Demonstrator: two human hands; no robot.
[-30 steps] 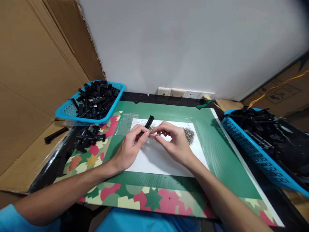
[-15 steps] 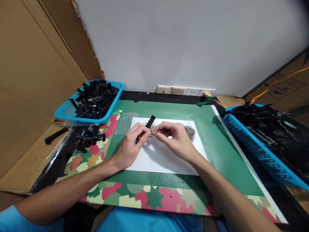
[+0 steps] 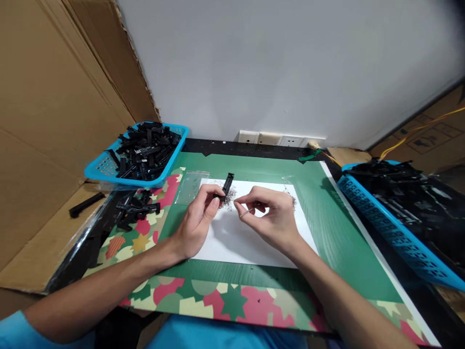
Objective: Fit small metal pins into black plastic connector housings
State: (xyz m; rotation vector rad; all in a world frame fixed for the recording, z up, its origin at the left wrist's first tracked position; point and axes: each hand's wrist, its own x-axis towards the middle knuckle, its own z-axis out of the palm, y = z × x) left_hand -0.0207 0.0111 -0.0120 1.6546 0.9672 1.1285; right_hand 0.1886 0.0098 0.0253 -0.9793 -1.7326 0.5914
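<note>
Over the white sheet (image 3: 232,242), my left hand (image 3: 198,218) is closed on a narrow black plastic part (image 3: 228,183), which points up and away from me. My right hand (image 3: 271,211) pinches a thin metal tool (image 3: 249,212) between thumb and forefinger; its exact kind is too small to make out. A small gap lies between the two hands. Behind the black part is a pile of tiny silvery metal pieces (image 3: 231,198). A second pile (image 3: 294,201) shows at the sheet's right side, mostly hidden by my right hand.
At the back left, a blue basket (image 3: 90,170) holds many black plastic parts. Several loose ones (image 3: 136,208) lie below it. On the right, another blue basket (image 3: 392,228) is heaped with black pieces. A clear plastic bag (image 3: 187,189) lies left of the sheet; wall sockets (image 3: 269,139) are behind.
My hands have moved apart: the right one has drawn back from the black part with the metal tool. My left hand still holds the part, now turned more upright.
</note>
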